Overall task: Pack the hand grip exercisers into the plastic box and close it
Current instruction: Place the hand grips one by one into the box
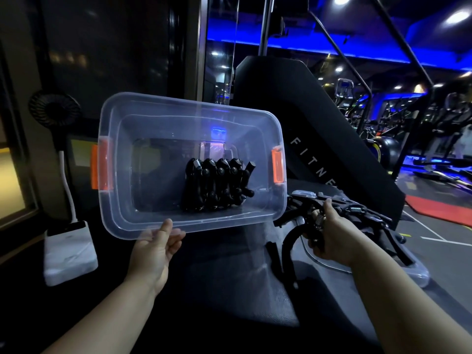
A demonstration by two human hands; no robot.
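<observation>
Mid-packing, nowhere near closing. Gripped the near rim of the plastic box with the left hand, thumb on top of the rim, fingers underneath. Box tipped up, opening toward the camera; could not tell whether its far side rested on anything. Counted roughly four or five packed exercisers in a tight row on the box floor, right of centre. Saw orange latches on both short ends, unfastened. Clamped the right hand around one hand grip exerciser at its spring end, just right of the box, curved handle hanging down. Noted several loose exercisers piled beyond that hand on what looked like the clear lid, itself on the black pad.

Next, by judgement: lift the held unit over the right rim, slot it beside the row, handles aligned to save room. Then repeat for the pile, free the lid, level the box before snapping the latches. Risk of spilling the row with the box tilted.
</observation>
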